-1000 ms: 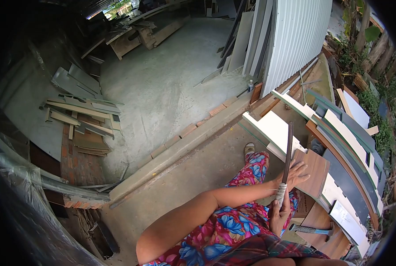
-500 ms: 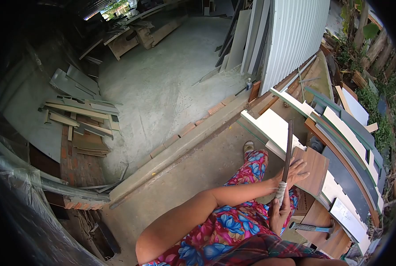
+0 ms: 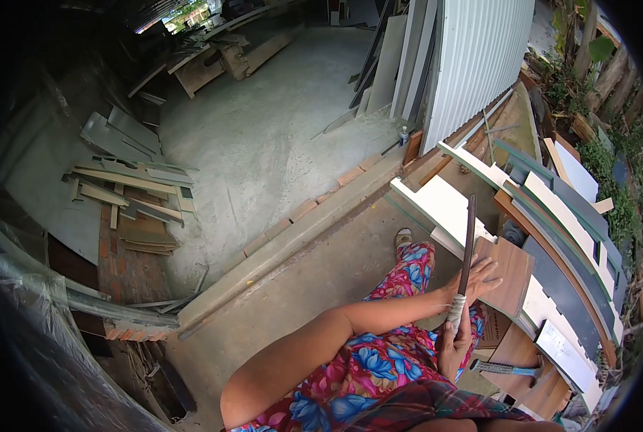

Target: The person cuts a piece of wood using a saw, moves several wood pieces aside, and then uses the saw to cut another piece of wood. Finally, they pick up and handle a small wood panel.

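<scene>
My left hand (image 3: 480, 278) lies with its fingers stretched out on a brown wood-grain panel (image 3: 510, 268). Wrapped round the pale, bound handle of a long, narrow dark metal bar (image 3: 469, 241) is my right hand (image 3: 452, 353). The bar stands up past the left hand, slightly curved; whether it has a sharp edge I cannot tell. Below the panel, a hammer (image 3: 507, 369) with a blue-grey handle rests on another wood-grain board (image 3: 512, 347). White cut boards (image 3: 444, 205) run beneath and beyond the brown panel.
Stacked offcut strips (image 3: 551, 216) curve along the right side. A corrugated metal sheet (image 3: 480, 65) stands at the upper right, near a small bottle (image 3: 403, 135). A raised concrete sill (image 3: 292, 241) crosses the ground. Scrap boards (image 3: 130, 191) lie to the left.
</scene>
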{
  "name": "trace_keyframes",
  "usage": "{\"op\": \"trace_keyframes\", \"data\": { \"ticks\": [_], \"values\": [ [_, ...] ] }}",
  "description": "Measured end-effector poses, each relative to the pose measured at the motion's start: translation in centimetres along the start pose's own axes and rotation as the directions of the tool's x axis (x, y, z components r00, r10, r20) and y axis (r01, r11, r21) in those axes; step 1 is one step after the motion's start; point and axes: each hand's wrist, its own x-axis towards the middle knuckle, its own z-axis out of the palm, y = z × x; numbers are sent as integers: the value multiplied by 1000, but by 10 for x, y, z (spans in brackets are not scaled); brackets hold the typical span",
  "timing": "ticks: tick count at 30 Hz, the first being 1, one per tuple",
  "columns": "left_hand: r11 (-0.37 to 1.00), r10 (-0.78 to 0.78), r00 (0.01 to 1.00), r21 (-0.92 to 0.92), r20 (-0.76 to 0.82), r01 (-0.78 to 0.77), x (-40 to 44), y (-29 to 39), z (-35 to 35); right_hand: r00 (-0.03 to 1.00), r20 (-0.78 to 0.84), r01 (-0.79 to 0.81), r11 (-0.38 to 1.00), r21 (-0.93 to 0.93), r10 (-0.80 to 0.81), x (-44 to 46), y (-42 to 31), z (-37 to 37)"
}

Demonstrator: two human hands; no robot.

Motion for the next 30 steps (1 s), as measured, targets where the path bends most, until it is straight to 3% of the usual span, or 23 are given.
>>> {"op": "trace_keyframes", "data": {
  "ticks": [30],
  "values": [
    [1000, -6, 1000, -21, -9, 6, 0, -1, 3, 1000, -11, -2, 1000, -5, 2, 0, 1, -1]
  ]
}}
